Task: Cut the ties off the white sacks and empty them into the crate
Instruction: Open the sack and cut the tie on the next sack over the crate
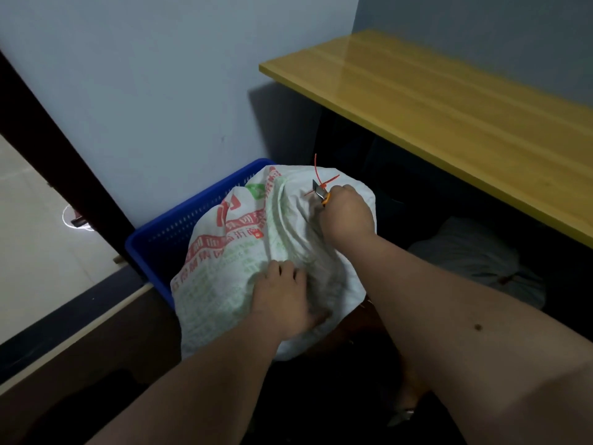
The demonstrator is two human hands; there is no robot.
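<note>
Crate (192, 216) interior hidden (sack (224, 284) covers it).

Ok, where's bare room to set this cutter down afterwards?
The yellow tabletop, right of the sack, shows bare along the wall. Crowded: the sack covers most of the blue crate, your left hand and right hand with the cutter are on it, and another sack lies under the table.

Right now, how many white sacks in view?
2. One printed sack lies over the blue crate; a second sack sits in shadow under the yellow table. Others may be hidden there.
</note>
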